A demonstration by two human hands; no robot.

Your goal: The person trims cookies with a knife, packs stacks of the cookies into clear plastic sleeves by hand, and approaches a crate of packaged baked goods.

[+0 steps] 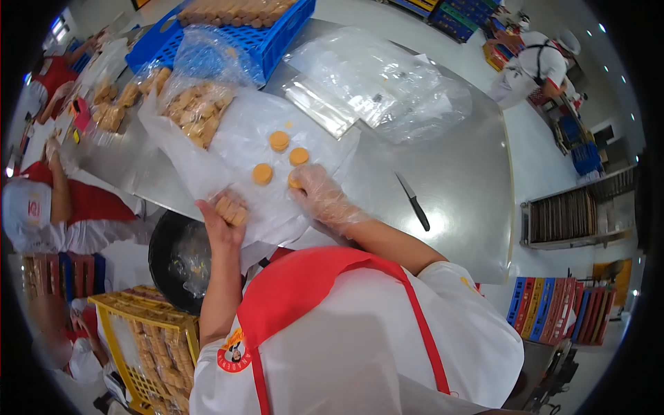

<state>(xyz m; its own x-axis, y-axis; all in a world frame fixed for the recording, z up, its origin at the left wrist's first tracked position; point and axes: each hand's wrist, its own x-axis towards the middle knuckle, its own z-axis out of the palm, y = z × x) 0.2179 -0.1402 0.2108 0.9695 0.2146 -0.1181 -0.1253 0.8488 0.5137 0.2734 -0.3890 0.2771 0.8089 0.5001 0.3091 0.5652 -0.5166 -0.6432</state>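
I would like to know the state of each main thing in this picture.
Left hand: holding biscuit stack
Right hand: gloved, gripping round biscuit
Loose biscuits: lying flat
Knife: lying down, untouched
Blue crate: loaded
Yellow crate: loaded
Black tub: open
Plastic bags: lying on table

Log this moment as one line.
left hand: holding biscuits; right hand: gloved, at single biscuit; white sheet: more biscuits; knife: on table

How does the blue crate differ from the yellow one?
The blue crate sits on the steel table; the yellow crate is off it, on the wearer's left. The blue crate is farther away, the yellow crate nearer. Both hold rows of tan baked pieces.
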